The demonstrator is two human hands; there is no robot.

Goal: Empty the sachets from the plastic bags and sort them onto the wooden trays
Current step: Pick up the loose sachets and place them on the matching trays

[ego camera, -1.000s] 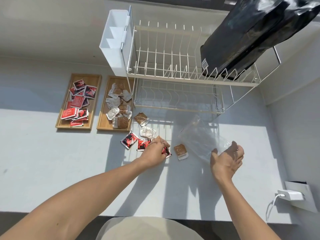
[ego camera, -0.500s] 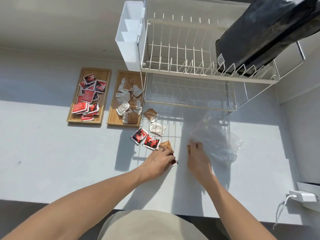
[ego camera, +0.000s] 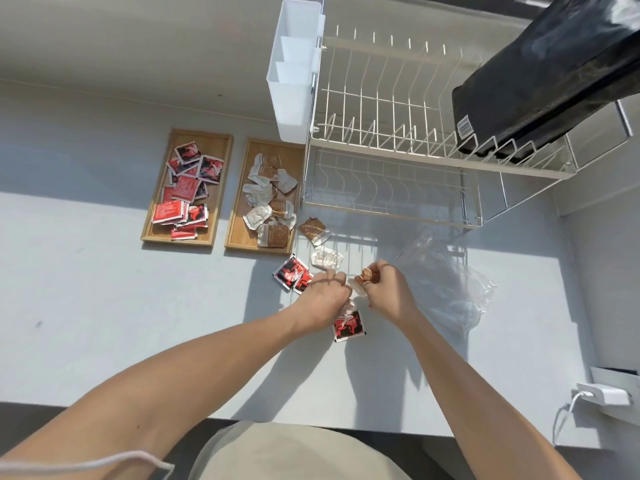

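Observation:
Two wooden trays lie at the back left: the left tray (ego camera: 221,168) holds several red sachets (ego camera: 187,188), the right tray (ego camera: 239,233) holds several brown-and-white sachets (ego camera: 266,199). Loose sachets lie on the counter: a brown one (ego camera: 313,230), a white one (ego camera: 325,258), two red ones (ego camera: 291,271), and one red sachet (ego camera: 349,327) under my wrists. My right hand (ego camera: 391,292) pinches a brown sachet (ego camera: 365,274). My left hand (ego camera: 325,296) touches it, fingers closed on a pale sachet edge. An empty clear plastic bag (ego camera: 446,282) lies to the right.
A two-tier white wire dish rack (ego camera: 398,143) stands behind the hands, with a white cutlery holder (ego camera: 294,71) on its left side and a black bag (ego camera: 540,74) on top. A white charger with cable (ego camera: 602,396) sits at the right counter edge.
My right hand left the plastic bag, moved left, and picked up the brown sachet. My left hand lifted off the red sachet, which now lies uncovered, and met the right hand.

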